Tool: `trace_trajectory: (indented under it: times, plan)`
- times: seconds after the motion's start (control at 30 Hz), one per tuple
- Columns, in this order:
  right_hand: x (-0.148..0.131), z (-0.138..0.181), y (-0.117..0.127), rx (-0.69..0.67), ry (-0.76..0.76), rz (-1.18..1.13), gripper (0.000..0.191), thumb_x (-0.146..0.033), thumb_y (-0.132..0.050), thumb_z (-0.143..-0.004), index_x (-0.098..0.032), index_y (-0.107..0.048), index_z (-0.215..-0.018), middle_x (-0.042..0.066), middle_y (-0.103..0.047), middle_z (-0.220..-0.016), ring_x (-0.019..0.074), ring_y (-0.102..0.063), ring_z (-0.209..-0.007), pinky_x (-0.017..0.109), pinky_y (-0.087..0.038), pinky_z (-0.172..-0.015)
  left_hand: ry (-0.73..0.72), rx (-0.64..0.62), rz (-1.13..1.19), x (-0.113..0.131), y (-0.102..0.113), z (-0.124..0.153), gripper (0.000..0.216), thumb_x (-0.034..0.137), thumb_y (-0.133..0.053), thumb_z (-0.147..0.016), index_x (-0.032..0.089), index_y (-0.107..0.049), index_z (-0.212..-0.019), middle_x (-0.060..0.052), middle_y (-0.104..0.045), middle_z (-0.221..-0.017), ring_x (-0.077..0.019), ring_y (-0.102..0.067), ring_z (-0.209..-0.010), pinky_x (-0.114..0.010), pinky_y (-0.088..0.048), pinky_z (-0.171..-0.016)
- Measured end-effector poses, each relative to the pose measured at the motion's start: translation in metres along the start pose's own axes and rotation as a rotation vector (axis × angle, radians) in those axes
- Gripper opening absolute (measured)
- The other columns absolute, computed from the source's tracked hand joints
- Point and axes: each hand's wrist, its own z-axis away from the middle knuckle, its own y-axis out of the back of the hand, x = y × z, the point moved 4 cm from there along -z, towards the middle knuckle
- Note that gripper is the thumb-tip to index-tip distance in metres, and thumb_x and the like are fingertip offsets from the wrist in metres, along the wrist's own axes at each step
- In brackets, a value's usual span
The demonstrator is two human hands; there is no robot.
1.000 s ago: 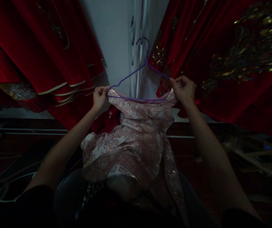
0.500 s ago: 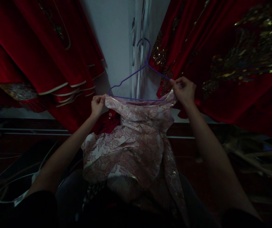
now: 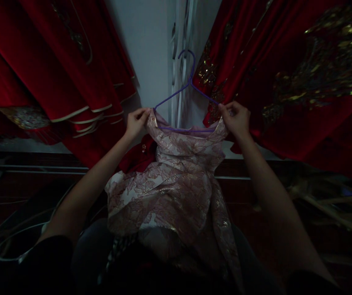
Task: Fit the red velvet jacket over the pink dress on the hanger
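A pink and white floral dress (image 3: 176, 184) with a metallic sheen lies over my lap, its neckline drawn up around a purple clothes hanger (image 3: 176, 94). My left hand (image 3: 136, 123) pinches the dress's left shoulder, at the hanger's left end. The right shoulder is pinched in my right hand (image 3: 236, 119), close against the hanger's right arm. Both hanger ends are tucked under the shoulder fabric, and its lower bar shows across the neck opening. The hanger's hook points up and away from me.
Red garments with gold trim (image 3: 80, 82) hang at the left, and red cloth with gold sequins (image 3: 326, 69) hangs at the right. Between them stands a pale cabinet door (image 3: 148, 49) with metal edges. A white cable (image 3: 2, 248) loops at lower left.
My left hand has moved up and inward, carrying the dress's left shoulder over the hanger's left end, which was uncovered before. My right hand has barely shifted.
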Motion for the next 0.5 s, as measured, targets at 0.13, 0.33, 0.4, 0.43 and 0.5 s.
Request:
trace_trajectory:
  times: [0.13,0.33,0.4,0.43,0.5]
  plan:
    - [-0.007,-0.007,-0.009,-0.054,0.021,-0.017,0.048,-0.065,-0.042,-0.087,-0.022,-0.061,-0.079,0.005,-0.065,-0.073,0.0191,-0.061,-0.072,0.032,-0.046,-0.07,0.004,-0.143,0.049,0.013,-0.013,-0.002,0.042,0.055,-0.059,-0.082,0.018,-0.07,-0.098,-0.006,-0.072,-0.101,-0.0191,-0.064,-0.094,-0.029,-0.049,-0.087]
    - [-0.021,-0.009,-0.024,-0.056,0.051,-0.063,0.045,-0.061,-0.04,-0.09,-0.023,-0.062,-0.095,0.005,-0.066,-0.083,0.0172,-0.061,-0.077,0.03,-0.045,-0.073,0.299,0.017,0.261,-0.031,0.002,0.029,0.033,0.046,-0.044,-0.088,0.026,-0.054,-0.112,-0.005,-0.066,-0.104,-0.0166,-0.064,-0.084,-0.03,-0.052,-0.075]
    - [-0.021,-0.006,-0.026,-0.06,0.041,-0.078,0.046,-0.061,-0.038,-0.09,-0.022,-0.063,-0.092,0.004,-0.066,-0.082,0.0173,-0.06,-0.076,0.031,-0.045,-0.072,0.332,-0.079,0.253,-0.041,0.005,0.055,0.036,0.043,-0.044,-0.086,0.027,-0.046,-0.119,-0.005,-0.063,-0.106,-0.0155,-0.064,-0.081,-0.032,-0.052,-0.077]
    - [-0.02,-0.005,-0.026,-0.066,0.036,-0.083,0.046,-0.062,-0.038,-0.09,-0.022,-0.063,-0.09,0.005,-0.066,-0.081,0.0175,-0.06,-0.076,0.031,-0.045,-0.073,0.295,-0.171,0.195,-0.042,0.006,0.069,0.043,0.04,-0.049,-0.082,0.026,-0.043,-0.122,-0.006,-0.062,-0.109,-0.0165,-0.064,-0.085,-0.033,-0.052,-0.081]
    - [-0.018,-0.005,-0.025,-0.08,0.025,-0.093,0.047,-0.062,-0.038,-0.09,-0.022,-0.063,-0.087,0.005,-0.066,-0.08,0.0181,-0.06,-0.076,0.032,-0.045,-0.073,0.156,-0.35,-0.048,-0.041,0.009,0.096,0.066,0.034,-0.066,-0.067,0.022,-0.042,-0.128,-0.009,-0.059,-0.117,-0.0228,-0.06,-0.102,-0.037,-0.05,-0.09]
